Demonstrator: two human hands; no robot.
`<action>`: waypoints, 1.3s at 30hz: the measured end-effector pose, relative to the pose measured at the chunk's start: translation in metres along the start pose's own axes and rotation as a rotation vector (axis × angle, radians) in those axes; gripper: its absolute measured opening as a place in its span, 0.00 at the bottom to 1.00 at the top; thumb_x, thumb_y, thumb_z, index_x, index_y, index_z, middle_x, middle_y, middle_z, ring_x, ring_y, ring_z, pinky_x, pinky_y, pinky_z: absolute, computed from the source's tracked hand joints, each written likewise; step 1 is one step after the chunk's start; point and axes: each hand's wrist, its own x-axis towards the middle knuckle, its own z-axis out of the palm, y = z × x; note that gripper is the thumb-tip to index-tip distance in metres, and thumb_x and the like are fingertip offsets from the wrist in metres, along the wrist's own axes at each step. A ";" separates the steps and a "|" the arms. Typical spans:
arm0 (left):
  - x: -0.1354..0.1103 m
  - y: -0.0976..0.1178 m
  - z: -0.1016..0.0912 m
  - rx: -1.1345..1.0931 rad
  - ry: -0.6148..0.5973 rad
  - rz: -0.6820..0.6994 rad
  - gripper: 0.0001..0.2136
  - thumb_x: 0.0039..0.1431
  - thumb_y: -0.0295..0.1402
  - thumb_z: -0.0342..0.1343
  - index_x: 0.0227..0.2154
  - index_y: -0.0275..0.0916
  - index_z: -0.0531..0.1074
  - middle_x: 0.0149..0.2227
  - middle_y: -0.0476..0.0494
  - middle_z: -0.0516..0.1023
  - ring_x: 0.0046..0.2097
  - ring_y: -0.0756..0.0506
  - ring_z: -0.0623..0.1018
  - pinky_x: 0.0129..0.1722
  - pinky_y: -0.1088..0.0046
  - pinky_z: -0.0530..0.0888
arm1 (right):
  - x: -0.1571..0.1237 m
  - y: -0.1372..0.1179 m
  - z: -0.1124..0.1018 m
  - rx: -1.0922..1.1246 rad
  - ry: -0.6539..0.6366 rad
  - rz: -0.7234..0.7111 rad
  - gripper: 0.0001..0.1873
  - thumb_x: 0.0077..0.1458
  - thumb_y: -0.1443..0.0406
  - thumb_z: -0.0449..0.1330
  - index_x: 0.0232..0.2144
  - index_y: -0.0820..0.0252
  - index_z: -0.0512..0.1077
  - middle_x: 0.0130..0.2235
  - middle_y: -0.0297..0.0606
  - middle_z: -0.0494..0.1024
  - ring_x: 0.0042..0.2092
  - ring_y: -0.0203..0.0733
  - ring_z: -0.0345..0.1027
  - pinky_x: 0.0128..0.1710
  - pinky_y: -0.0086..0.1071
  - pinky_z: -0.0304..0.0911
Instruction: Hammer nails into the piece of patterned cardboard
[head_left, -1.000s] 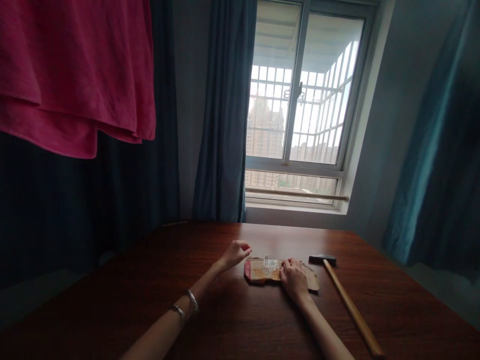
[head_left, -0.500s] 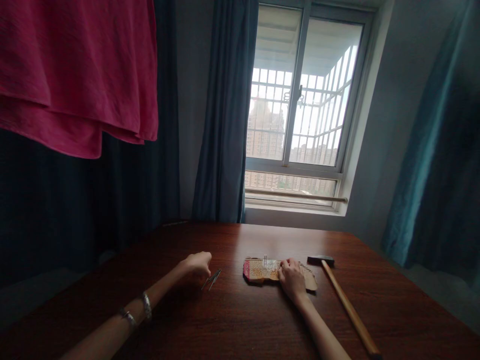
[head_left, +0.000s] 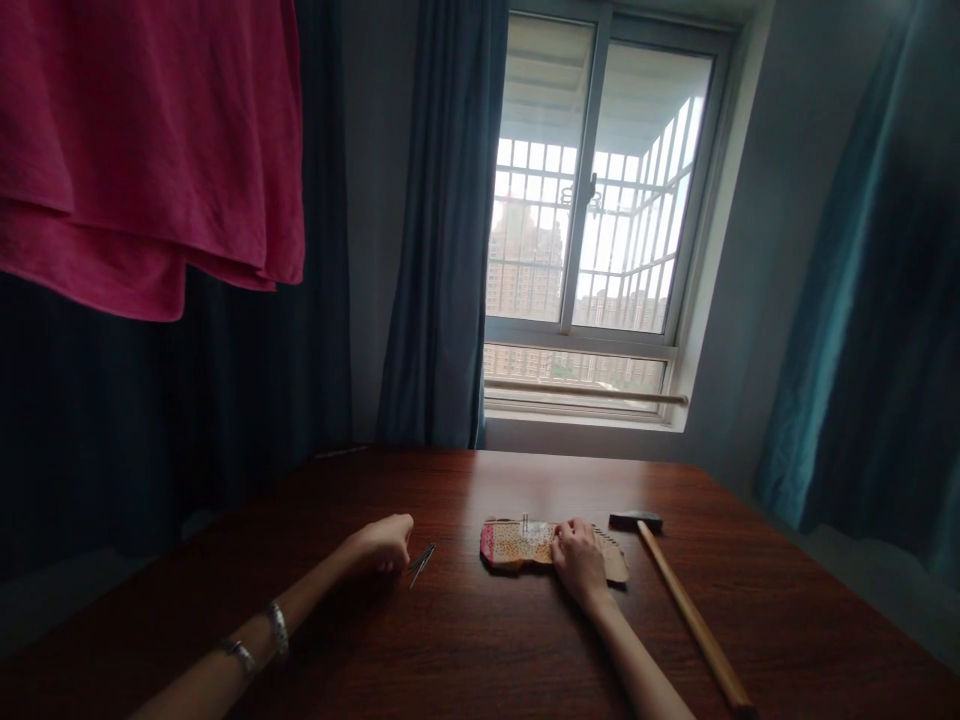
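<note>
The curled left hand (head_left: 386, 543), its hold hidden, could scatter the nails (head_left: 424, 562) at left by brushing them, while the loosely open right hand (head_left: 580, 556) rests on the board (head_left: 501, 551)

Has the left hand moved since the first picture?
Yes, leftward: the left hand has gone from below the right edge of the middle curtain to below its left edge, beside some nails.

Pink cloth (head_left: 165, 160) hanging upper left, dark blue curtain (head_left: 259, 390) behind. Window (head_left: 579, 210) beyond desk (head_left: 420, 660); metal bars (head_left: 634, 187), tall buildings (head_left: 525, 265) outside.
</note>
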 end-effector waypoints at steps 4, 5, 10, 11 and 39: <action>0.006 0.001 0.000 -0.013 -0.070 -0.007 0.04 0.30 0.27 0.53 0.08 0.34 0.64 0.12 0.48 0.67 0.18 0.48 0.69 0.16 0.76 0.64 | 0.001 0.004 0.004 0.055 0.011 0.011 0.11 0.54 0.63 0.49 0.33 0.58 0.70 0.37 0.41 0.70 0.42 0.44 0.62 0.43 0.33 0.54; 0.006 0.003 -0.002 -0.038 -0.073 0.016 0.04 0.30 0.27 0.52 0.08 0.34 0.64 0.12 0.48 0.67 0.18 0.48 0.69 0.17 0.76 0.64 | 0.002 0.006 0.005 0.088 0.015 0.017 0.11 0.53 0.64 0.49 0.34 0.58 0.70 0.37 0.41 0.71 0.42 0.44 0.62 0.43 0.33 0.55; -0.006 0.029 -0.026 -0.214 0.006 0.246 0.05 0.34 0.29 0.53 0.13 0.32 0.69 0.14 0.47 0.69 0.20 0.48 0.70 0.19 0.77 0.63 | 0.013 0.017 0.006 0.345 0.108 0.102 0.16 0.51 0.66 0.48 0.40 0.62 0.70 0.39 0.44 0.71 0.42 0.45 0.65 0.41 0.32 0.59; -0.009 0.037 -0.030 -0.246 0.043 0.302 0.05 0.35 0.30 0.54 0.15 0.32 0.71 0.15 0.47 0.70 0.21 0.48 0.70 0.19 0.77 0.63 | 0.015 0.017 0.003 0.401 0.130 0.102 0.16 0.51 0.66 0.48 0.40 0.62 0.70 0.38 0.44 0.72 0.40 0.44 0.66 0.40 0.32 0.60; -0.005 0.177 0.063 -0.750 0.346 0.627 0.12 0.46 0.37 0.54 0.23 0.32 0.74 0.22 0.45 0.75 0.26 0.50 0.72 0.25 0.77 0.65 | 0.016 -0.019 -0.041 1.154 -0.164 0.175 0.16 0.42 0.56 0.61 0.27 0.64 0.76 0.24 0.39 0.75 0.26 0.38 0.66 0.14 0.23 0.58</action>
